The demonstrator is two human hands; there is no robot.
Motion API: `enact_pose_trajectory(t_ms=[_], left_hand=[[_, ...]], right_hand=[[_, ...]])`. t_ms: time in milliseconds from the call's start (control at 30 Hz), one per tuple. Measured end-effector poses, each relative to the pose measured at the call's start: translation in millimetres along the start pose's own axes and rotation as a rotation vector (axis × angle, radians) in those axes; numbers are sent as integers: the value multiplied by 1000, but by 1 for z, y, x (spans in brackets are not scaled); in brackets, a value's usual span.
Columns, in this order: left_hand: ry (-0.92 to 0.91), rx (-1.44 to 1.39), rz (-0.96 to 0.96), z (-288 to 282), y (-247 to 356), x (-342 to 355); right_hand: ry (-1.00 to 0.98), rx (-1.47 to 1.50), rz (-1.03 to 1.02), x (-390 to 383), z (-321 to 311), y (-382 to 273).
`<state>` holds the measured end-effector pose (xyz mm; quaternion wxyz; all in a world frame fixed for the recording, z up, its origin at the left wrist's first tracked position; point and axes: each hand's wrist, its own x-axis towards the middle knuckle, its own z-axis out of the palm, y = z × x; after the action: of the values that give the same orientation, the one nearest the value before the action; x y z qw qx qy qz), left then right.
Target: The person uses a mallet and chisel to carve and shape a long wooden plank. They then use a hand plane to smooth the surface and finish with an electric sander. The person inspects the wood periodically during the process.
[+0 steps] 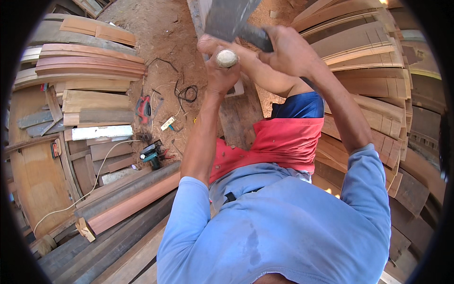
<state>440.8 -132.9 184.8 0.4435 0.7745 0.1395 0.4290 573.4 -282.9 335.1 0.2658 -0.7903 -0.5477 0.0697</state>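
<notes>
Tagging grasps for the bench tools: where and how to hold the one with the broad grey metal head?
Likely by the dark handle, from the person's right, fingers wrapped around: it's slim and angles down-right from the broad grey head. The right hand grips it there.

The picture's top edge is cutting off the broad-bladed grey tool (232, 20); the left hand (221, 75) is hiding most of the pale-ended handle (227, 58).
</notes>
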Motion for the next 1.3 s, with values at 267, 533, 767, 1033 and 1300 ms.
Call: enact_pose_trajectory(t_ms=[267,533,767,1033,1300], left_hand=[[-15,32,-84,1,-9,4],[-39,104,-37,-7,-11,-37],[-2,77,-90,-36,9,-15],[48,-7,-9,-32,20,11],[16,-35,-15,-27,11,12]], right_hand=[[350,316,42,36,-48,-36],[-213,28,63,-35,41,13],[-69,427,207,-40,12,-12],[367,719,3,-49,-14,-42],[465,606,-29,-62,-29,-42]])
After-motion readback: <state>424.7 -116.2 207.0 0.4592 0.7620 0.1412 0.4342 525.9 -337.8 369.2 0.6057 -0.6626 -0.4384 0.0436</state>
